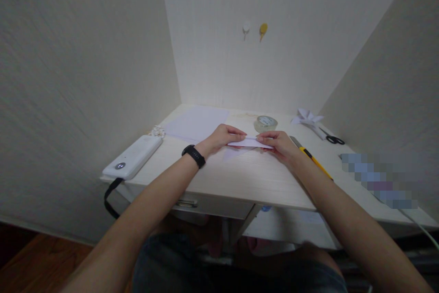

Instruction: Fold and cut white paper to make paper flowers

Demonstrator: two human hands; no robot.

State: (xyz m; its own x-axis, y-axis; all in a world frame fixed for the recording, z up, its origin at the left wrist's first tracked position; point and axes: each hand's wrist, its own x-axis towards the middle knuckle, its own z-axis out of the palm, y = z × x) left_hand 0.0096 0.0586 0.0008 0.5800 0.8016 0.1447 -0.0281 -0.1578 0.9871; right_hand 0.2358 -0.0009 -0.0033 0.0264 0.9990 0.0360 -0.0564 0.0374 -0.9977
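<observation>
Between my two hands is a narrow folded strip of white paper (250, 142), held level just over the desk. My left hand (224, 137) pinches its left end with thumb and forefinger. At the right end, my right hand (276, 143) has a like pinch on it. The other fingers of both hands are partly hidden behind the paper. A paler piece of paper (235, 153) shows on the desk below the strip. Just behind my right hand stands a roll of clear tape (265, 123), and a yellow utility knife (315, 162) lies right of it, beside my forearm.
White sheets (199, 121) lie at the desk's back left. A white device (133, 158) with a black strap sits at the left edge. Black-handled scissors (334, 139) and a folded paper pinwheel shape (307, 117) are at the back right. Walls enclose the desk (219, 183).
</observation>
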